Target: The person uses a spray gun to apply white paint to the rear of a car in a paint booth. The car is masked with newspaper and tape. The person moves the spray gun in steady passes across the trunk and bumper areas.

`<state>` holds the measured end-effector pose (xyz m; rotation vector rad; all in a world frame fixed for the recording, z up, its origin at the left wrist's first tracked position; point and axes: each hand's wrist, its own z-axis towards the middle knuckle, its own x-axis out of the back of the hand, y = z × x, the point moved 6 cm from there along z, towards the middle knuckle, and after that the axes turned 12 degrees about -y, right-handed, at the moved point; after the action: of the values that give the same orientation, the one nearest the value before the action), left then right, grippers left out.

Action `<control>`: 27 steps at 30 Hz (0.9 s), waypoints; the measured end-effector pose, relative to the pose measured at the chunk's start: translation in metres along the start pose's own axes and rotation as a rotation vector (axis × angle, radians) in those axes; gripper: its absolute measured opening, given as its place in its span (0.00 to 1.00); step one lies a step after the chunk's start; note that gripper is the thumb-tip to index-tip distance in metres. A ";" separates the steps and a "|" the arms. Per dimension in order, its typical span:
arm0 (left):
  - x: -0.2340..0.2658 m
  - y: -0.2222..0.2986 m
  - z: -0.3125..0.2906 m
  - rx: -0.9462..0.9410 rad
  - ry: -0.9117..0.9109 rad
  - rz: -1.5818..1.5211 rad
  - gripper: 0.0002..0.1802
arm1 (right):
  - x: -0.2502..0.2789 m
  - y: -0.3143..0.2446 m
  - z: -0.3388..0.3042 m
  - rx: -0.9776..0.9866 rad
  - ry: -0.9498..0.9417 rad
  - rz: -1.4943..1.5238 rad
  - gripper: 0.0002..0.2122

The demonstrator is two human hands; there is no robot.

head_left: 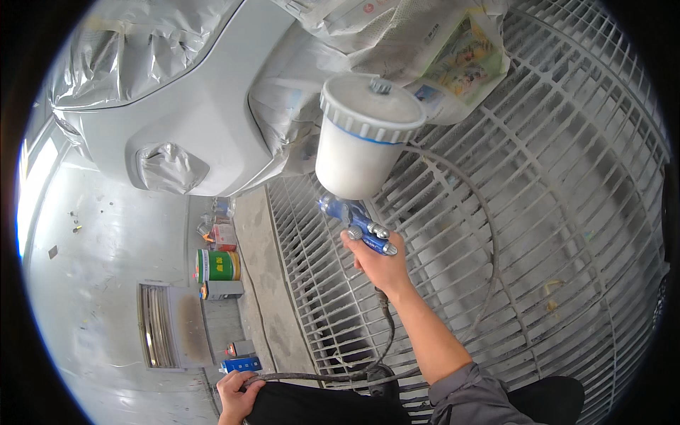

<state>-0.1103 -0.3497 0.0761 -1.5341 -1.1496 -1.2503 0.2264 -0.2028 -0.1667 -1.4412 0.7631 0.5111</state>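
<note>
Right hand (375, 265) wrapped tight round the spray gun (358, 216); left hand (237, 397) clutching the hose (489, 241). Best keep the hose slack, clear of the bumper (198, 106).

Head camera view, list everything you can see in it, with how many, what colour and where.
spray gun: one, blue body with silver knobs, centre, held in the right hand
paint cup: one, white with a ribbed lid, on top of the spray gun
air hose: one, grey, loops from below the gun across the grating to the left hand
car body: one, white, upper left, partly masked with plastic film and paper
floor grating: one, pale grey metal, right and centre
paint can: one, green and yellow, by the wall at left
small cans and boxes: several, blue, red, grey, along the wall
wall vent: one, grey, lower left
left hand: grips the hose, bottom edge
right hand: grips the spray gun's handle, centre
</note>
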 end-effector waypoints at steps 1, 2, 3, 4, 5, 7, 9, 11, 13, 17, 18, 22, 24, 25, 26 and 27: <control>0.000 -0.001 -0.001 0.007 0.008 -0.008 0.12 | -0.003 -0.008 0.000 0.028 -0.006 0.017 0.13; -0.001 -0.004 0.000 0.014 0.005 -0.001 0.12 | -0.006 -0.021 0.000 0.059 -0.012 0.034 0.13; -0.002 -0.007 0.000 0.021 0.001 0.005 0.12 | -0.007 -0.031 0.002 0.090 -0.017 0.051 0.13; -0.002 -0.009 0.000 0.028 -0.002 0.011 0.12 | -0.007 -0.035 0.005 0.103 -0.013 0.057 0.14; -0.001 -0.008 0.000 0.033 0.000 0.006 0.12 | -0.008 -0.043 0.007 0.150 -0.004 0.059 0.14; 0.000 -0.003 0.000 0.045 0.005 -0.004 0.11 | -0.008 -0.060 0.011 0.246 0.013 0.064 0.14; 0.002 -0.004 -0.001 0.046 0.022 0.009 0.10 | -0.005 -0.072 0.012 0.311 0.075 0.057 0.10; 0.003 -0.005 -0.003 0.052 0.051 0.024 0.10 | -0.003 -0.078 0.014 0.450 0.163 0.082 0.06; 0.003 -0.008 -0.008 0.064 0.093 0.041 0.10 | -0.001 -0.071 0.022 0.560 0.174 0.027 0.05; 0.002 -0.015 -0.007 0.105 0.001 0.059 0.09 | 0.012 -0.042 0.046 0.727 0.180 -0.186 0.03; 0.003 -0.007 -0.009 0.147 -0.022 0.039 0.07 | 0.011 -0.034 0.047 0.723 0.150 -0.173 0.03; 0.008 0.019 -0.008 0.099 0.010 0.005 0.13 | 0.015 0.020 0.031 0.431 -0.015 -0.352 0.05; 0.007 0.016 -0.011 0.088 -0.021 0.037 0.12 | 0.018 0.038 0.025 0.393 -0.048 -0.463 0.08; 0.006 0.014 -0.013 0.082 -0.032 0.054 0.12 | 0.016 0.046 0.023 0.396 -0.052 -0.484 0.08; 0.006 0.012 -0.016 0.069 -0.030 0.017 0.10 | 0.015 0.053 0.022 0.398 -0.052 -0.494 0.08; 0.006 0.009 -0.019 0.085 -0.002 0.024 0.10 | 0.014 0.058 0.024 0.405 -0.049 -0.496 0.08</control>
<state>-0.1051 -0.3694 0.0847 -1.4825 -1.1678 -1.1692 0.1974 -0.1754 -0.2170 -1.1730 0.4131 0.0043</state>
